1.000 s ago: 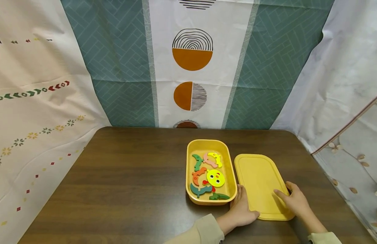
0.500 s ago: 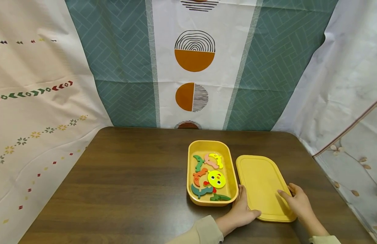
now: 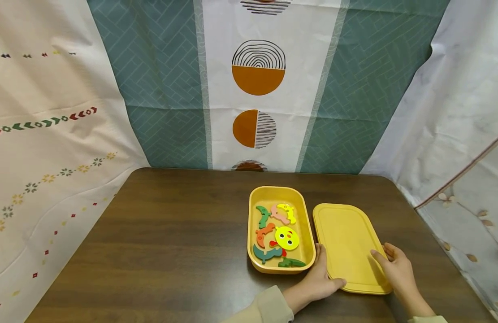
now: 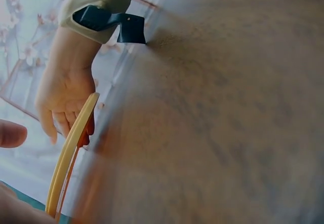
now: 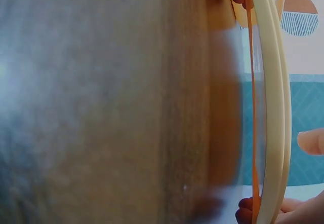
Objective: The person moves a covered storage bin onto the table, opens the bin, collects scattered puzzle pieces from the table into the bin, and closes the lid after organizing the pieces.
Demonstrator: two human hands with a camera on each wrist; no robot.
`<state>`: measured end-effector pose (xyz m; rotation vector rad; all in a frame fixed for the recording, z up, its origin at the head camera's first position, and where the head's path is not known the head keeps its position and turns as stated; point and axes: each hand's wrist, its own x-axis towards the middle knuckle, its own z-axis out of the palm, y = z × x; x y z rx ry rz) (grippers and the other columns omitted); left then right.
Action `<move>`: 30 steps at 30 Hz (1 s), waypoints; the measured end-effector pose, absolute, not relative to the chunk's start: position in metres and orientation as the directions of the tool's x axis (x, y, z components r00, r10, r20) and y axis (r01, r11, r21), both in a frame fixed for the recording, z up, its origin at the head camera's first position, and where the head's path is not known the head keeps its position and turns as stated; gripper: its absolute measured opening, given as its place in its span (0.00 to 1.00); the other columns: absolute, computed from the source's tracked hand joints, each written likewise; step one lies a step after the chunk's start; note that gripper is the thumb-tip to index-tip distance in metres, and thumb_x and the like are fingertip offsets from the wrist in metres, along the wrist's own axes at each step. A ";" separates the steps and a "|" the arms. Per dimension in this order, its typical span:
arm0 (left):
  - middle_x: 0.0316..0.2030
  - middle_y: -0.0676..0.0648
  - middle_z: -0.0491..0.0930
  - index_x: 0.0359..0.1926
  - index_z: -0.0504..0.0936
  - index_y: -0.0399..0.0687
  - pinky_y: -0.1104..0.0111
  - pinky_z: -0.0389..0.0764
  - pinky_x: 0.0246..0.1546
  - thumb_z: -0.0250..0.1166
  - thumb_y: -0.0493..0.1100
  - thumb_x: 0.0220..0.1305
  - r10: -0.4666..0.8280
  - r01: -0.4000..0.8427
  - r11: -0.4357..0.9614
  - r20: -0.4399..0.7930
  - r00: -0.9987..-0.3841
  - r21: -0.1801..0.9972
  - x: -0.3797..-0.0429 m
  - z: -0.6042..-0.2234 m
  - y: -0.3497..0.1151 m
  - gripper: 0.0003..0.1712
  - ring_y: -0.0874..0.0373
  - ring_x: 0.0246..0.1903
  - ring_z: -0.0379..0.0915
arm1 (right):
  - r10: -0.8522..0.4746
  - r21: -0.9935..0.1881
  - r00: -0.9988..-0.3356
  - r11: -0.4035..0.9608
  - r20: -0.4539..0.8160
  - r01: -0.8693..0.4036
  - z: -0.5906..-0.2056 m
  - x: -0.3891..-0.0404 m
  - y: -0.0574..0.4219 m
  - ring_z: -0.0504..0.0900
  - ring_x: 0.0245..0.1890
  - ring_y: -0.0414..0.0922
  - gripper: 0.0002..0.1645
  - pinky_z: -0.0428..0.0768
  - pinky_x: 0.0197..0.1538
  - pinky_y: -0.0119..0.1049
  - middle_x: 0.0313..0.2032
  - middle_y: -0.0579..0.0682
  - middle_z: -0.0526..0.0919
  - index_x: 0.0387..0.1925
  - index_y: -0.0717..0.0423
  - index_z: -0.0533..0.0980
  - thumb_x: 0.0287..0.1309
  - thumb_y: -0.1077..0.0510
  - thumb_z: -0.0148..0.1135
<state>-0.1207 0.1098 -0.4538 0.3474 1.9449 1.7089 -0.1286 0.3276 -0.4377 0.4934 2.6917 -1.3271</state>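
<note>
A flat yellow lid (image 3: 347,246) with rounded corners lies between my two hands, right of the yellow box. My left hand (image 3: 319,280) grips its near left corner, thumb at the near edge and fingers along the left side next to the box. On the lid's right side my right hand (image 3: 399,271) holds the edge, thumb on top. Seen edge-on in the right wrist view, the lid (image 5: 273,107) has fingertips (image 5: 245,211) tucked under it and a thin orange strip along its underside. The left wrist view shows the right hand (image 4: 68,92) beyond the lid (image 4: 71,150).
The open yellow box (image 3: 269,194) stands just left of the lid. In it lie a round yellow smiling face piece (image 3: 287,238) and several curved coloured pieces, among them a teal one (image 3: 266,254). Brown tabletop (image 3: 172,242) extends left; patterned cloths (image 3: 164,89) hang behind.
My right hand has shifted slightly right, its thumb nearer the lid's right edge. My left hand keeps its place at the corner. The box and its pieces stay put; the head view drifts slightly.
</note>
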 end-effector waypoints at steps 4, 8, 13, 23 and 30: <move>0.72 0.46 0.27 0.72 0.32 0.48 0.53 0.50 0.67 0.62 0.46 0.56 0.523 -0.154 0.162 -0.217 -0.824 0.975 -0.117 -0.453 0.107 0.55 0.49 0.71 0.30 | 0.264 -0.764 -0.936 0.546 -0.233 0.344 -0.437 -0.125 0.325 0.52 0.65 0.67 0.49 0.57 0.64 0.56 0.66 0.74 0.47 0.66 0.75 0.39 0.64 0.42 0.45; 0.71 0.45 0.24 0.71 0.30 0.47 0.52 0.52 0.67 0.60 0.46 0.57 0.561 -0.136 0.144 -0.194 -0.805 0.980 -0.114 -0.449 0.106 0.55 0.46 0.71 0.28 | 0.278 -0.768 -0.934 0.539 -0.223 0.344 -0.434 -0.120 0.325 0.51 0.65 0.67 0.49 0.56 0.64 0.58 0.66 0.73 0.47 0.67 0.74 0.39 0.64 0.41 0.45; 0.71 0.45 0.23 0.71 0.28 0.48 0.51 0.57 0.64 0.60 0.47 0.58 0.583 -0.095 0.144 -0.162 -0.796 0.985 -0.111 -0.444 0.106 0.55 0.44 0.70 0.29 | 0.294 -0.773 -0.928 0.523 -0.230 0.358 -0.425 -0.116 0.327 0.51 0.66 0.66 0.47 0.56 0.64 0.57 0.67 0.71 0.47 0.68 0.71 0.41 0.65 0.40 0.42; 0.71 0.45 0.25 0.71 0.30 0.48 0.47 0.50 0.66 0.60 0.48 0.57 0.572 -0.062 0.144 -0.135 -0.809 0.988 -0.107 -0.434 0.106 0.54 0.46 0.71 0.27 | 0.335 -0.766 -0.911 0.511 -0.240 0.389 -0.414 -0.113 0.330 0.54 0.66 0.62 0.45 0.58 0.64 0.52 0.68 0.65 0.51 0.69 0.65 0.45 0.64 0.38 0.40; 0.71 0.44 0.24 0.71 0.29 0.48 0.48 0.52 0.65 0.59 0.49 0.59 0.575 -0.060 0.124 -0.121 -0.809 0.991 -0.103 -0.429 0.102 0.53 0.45 0.71 0.27 | 0.351 -0.795 -0.901 0.453 -0.256 0.403 -0.411 -0.111 0.327 0.52 0.67 0.62 0.45 0.56 0.65 0.54 0.68 0.64 0.50 0.69 0.63 0.45 0.63 0.38 0.40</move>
